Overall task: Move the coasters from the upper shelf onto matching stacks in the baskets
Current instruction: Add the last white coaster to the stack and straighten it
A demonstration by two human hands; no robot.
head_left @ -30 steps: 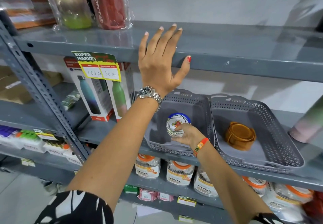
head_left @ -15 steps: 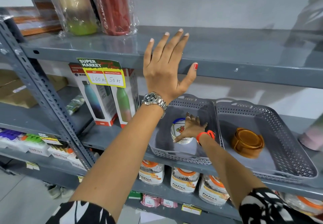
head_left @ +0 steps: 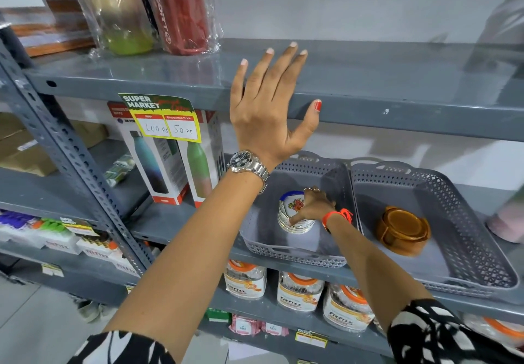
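Observation:
My left hand [head_left: 266,108] lies flat and open on the front edge of the grey upper shelf [head_left: 397,80], fingers spread, holding nothing. No coasters show on that shelf. One shelf down, two grey baskets sit side by side. My right hand [head_left: 313,206] is inside the left basket [head_left: 283,253], fingers over the top of a stack of white patterned coasters [head_left: 289,210] and thumb against its side. The right basket [head_left: 467,236] holds a stack of brown coasters [head_left: 402,231], untouched.
Two plastic-wrapped bottles [head_left: 150,9] stand at the upper shelf's left end. Boxed bottles [head_left: 161,170] behind a price tag sit left of the baskets, and a pale bottle [head_left: 507,221] lies to their right. Jars [head_left: 300,290] fill the shelf below. A slotted upright post [head_left: 71,159] runs down the left.
My right hand has brought a tilted white coaster down flat onto the white stack and now covers it. My left hand has stayed on the upper shelf edge.

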